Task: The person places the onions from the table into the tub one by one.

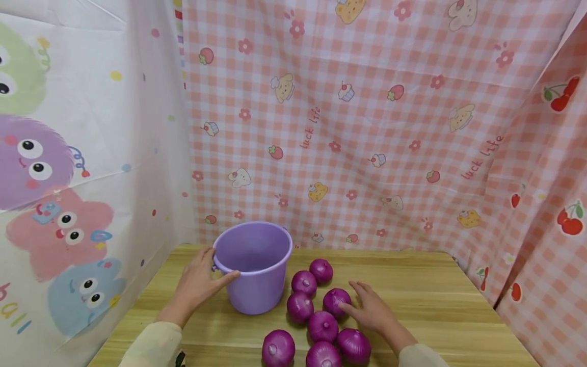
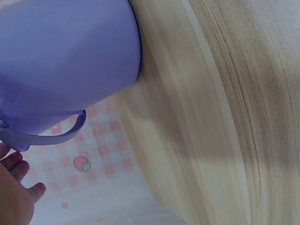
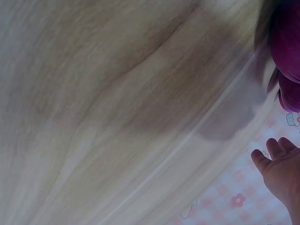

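On the wooden table (image 1: 426, 295), a lilac bucket (image 1: 258, 294) is standing upright; the left hand (image 1: 200, 278), thumb spread from fingers, is bracing its rim. The right hand (image 1: 370, 307), fingers apart, is resting its thumb against a clustered red onion (image 1: 336, 299) right of the bucket; roundness is probably calling for gentle cupping.

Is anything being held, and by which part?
Nothing looks gripped: the left hand rests against the bucket rim; the right hand is open beside an onion.
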Demonstrator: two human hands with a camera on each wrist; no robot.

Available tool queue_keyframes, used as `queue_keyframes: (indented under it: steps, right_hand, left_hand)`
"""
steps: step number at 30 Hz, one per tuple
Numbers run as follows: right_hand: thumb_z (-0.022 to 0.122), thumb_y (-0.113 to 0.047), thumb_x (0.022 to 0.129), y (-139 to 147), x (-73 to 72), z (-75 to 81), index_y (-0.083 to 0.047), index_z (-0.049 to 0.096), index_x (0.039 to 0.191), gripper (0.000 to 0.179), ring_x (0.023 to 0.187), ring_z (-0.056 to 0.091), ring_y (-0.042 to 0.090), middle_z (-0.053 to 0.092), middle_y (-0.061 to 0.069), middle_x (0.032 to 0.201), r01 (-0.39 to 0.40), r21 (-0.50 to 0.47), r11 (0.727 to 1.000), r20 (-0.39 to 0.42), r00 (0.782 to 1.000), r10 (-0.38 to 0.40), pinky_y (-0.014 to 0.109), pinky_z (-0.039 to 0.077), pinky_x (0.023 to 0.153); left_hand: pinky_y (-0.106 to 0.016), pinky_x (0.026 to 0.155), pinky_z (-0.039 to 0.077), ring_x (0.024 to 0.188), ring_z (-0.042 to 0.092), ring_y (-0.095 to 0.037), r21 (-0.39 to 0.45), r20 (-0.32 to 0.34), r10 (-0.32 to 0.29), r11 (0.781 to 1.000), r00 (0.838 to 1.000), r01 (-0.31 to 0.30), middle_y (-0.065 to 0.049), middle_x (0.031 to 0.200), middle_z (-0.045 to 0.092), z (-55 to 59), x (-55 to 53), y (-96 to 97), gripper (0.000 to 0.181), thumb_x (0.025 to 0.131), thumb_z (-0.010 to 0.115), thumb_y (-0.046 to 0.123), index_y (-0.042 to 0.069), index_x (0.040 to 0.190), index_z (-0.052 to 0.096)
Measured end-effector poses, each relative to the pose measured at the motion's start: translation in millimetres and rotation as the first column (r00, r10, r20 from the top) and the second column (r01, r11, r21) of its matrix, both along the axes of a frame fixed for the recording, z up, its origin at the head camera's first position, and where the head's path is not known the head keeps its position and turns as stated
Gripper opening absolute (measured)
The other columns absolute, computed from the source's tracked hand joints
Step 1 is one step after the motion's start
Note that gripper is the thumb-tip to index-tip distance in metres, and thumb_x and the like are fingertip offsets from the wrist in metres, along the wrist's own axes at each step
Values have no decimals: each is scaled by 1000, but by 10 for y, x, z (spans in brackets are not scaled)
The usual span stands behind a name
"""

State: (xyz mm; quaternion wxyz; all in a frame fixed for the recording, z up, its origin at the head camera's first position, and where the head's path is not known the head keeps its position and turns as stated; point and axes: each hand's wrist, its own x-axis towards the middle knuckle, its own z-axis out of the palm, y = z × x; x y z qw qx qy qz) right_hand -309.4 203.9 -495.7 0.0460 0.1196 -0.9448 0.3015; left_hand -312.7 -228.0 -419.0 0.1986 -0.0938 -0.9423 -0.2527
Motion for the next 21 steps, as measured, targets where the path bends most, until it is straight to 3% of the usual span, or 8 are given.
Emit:
queue_keyframes:
  steps: [13,21]
  right_hand:
    - [72,-49,87,-28,-56,-18,-5,47,146,78,128,46,49,46,28,143,-41,-47,998,24,999,42,64,36,104]
    - [77,-44,85,-69,-86,-34,-3,47,146,79,128,45,50,47,29,142,-60,-75,995,50,997,63,66,35,103]
  left_hand:
    - [-67,107,29,130,41,-47,49,10,34,998,999,-34,-29,140,44,-27,-1,-2,105,79,67,71,-10,142,41]
    - [-67,106,30,129,42,-46,115,58,28,993,998,-34,-30,140,43,-41,-1,43,105,80,71,65,-9,145,36]
